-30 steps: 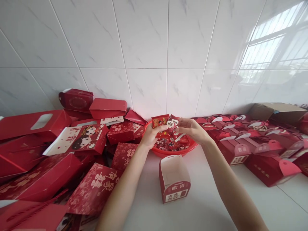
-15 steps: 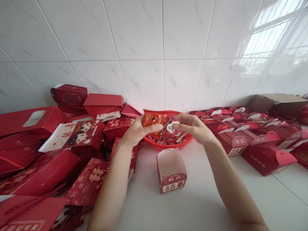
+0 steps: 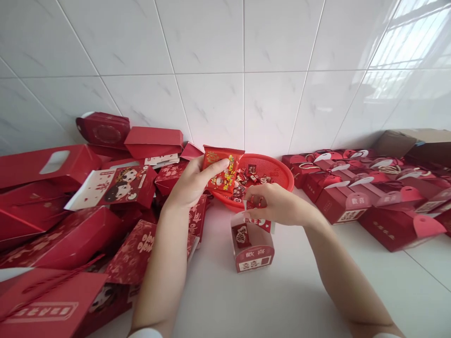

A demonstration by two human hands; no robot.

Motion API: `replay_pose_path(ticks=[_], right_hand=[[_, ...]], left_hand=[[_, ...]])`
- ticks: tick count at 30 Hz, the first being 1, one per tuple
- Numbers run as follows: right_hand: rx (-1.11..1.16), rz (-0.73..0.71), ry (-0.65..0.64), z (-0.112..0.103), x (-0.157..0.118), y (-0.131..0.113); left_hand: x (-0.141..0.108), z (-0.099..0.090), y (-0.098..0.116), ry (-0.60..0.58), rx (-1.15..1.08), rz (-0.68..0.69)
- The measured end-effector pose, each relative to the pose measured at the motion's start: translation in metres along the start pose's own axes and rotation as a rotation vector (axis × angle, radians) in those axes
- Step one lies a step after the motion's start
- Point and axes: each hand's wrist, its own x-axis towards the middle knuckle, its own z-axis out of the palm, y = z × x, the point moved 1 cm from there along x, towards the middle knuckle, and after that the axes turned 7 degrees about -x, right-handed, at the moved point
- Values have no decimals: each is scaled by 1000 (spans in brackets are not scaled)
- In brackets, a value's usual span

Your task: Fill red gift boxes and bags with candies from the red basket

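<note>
Gripping a red packet (image 3: 228,177), the left hand (image 3: 192,182) is held at the basket (image 3: 269,165) | right hand (image 3: 276,203) is curled over the far edge of the open box (image 3: 254,257) (grip cannot be told!) | that box is set on the counter (image 3: 218,303), rightward and closer-in from the left hand, the right being nearer; a wrapped sweet (image 3: 242,234) is spotted inside

At the centre, the packet (image 3: 222,171) is glossy, wrinkled plastic film; towards one o'clock, the basket (image 3: 269,165) is shiny perforated plastic. At five, the box (image 3: 253,256) is smooth, matt card. Twelve: glossy wall tiles (image 3: 207,37). Six: smooth, faintly shiny tabletop (image 3: 225,300). Three: dull cardboard carton (image 3: 419,136)
</note>
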Motion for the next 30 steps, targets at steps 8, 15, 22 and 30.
replay_pose_path(ticks=[8,15,22,30], right_hand=[[-137,33,75,16,0,-6],[-258,54,1,11,-3,-7],[189,-12,303,-7,-9,2],[488,-120,446,-24,-17,4]], left_hand=[[-1,8,2,-9,9,-12],[-1,7,-2,-39,22,-2],[-2,10,-6,-156,123,26],[-4,24,-11,-323,485,20]])
